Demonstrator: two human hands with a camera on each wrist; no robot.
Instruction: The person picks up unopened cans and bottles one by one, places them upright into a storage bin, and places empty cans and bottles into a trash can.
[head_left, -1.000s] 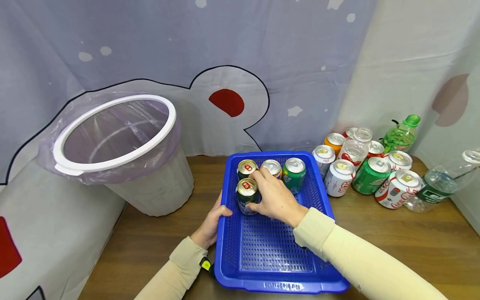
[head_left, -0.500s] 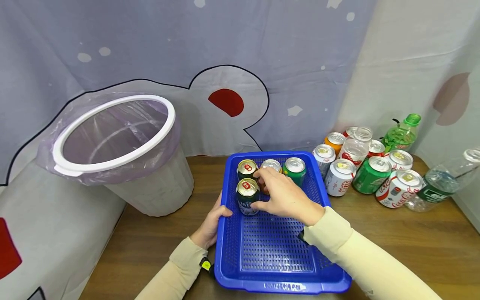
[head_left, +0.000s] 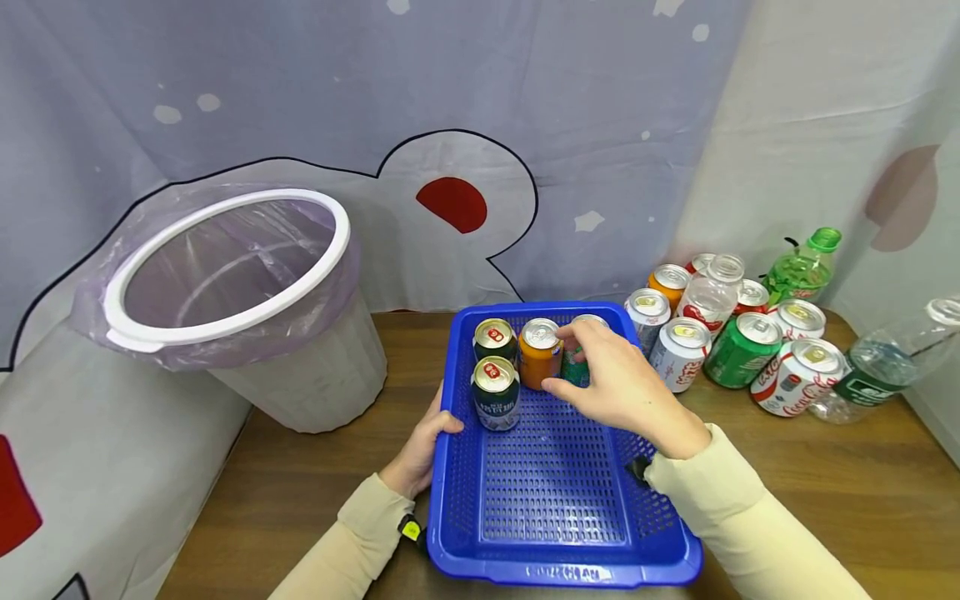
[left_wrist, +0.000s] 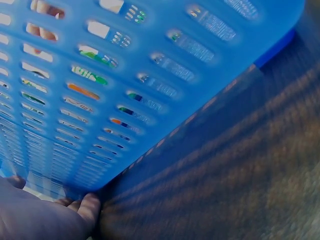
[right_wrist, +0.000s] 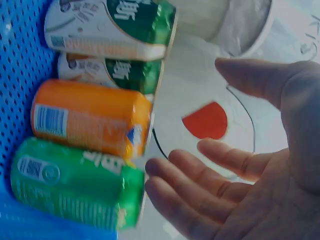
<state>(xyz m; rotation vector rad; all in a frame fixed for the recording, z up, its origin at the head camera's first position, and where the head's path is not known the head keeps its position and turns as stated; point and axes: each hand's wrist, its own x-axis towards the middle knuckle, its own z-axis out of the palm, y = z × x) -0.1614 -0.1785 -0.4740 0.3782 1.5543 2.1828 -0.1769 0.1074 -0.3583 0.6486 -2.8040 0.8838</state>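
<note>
My left hand (head_left: 420, 446) holds the left side of a blue plastic basket (head_left: 555, 500), its thumb over the rim; the left wrist view shows its fingers (left_wrist: 90, 207) against the perforated wall. Inside the basket's far end several cans stand upright. Two dark green cans with gold tops, one front (head_left: 497, 410) and one behind (head_left: 494, 336), line the left. Beside them are an orange can (head_left: 539, 368) and a green can (head_left: 576, 368), partly hidden by my right hand (head_left: 622, 396). That hand hovers over the basket, fingers spread and holding nothing, as the right wrist view confirms.
On the wooden table (head_left: 315, 492), a bin (head_left: 322, 383) with a white ring (head_left: 341, 242) and plastic liner stands left. Crowded to the basket's right are several cans, including a Coca-Cola can (head_left: 797, 379), a clear bottle (head_left: 708, 300) and a green bottle (head_left: 802, 271). A patterned curtain (head_left: 615, 150) hangs behind.
My right hand has let go of the front dark green can and moved right, uncovering the orange can and partly covering the green one. The left hand and basket stay in place.
</note>
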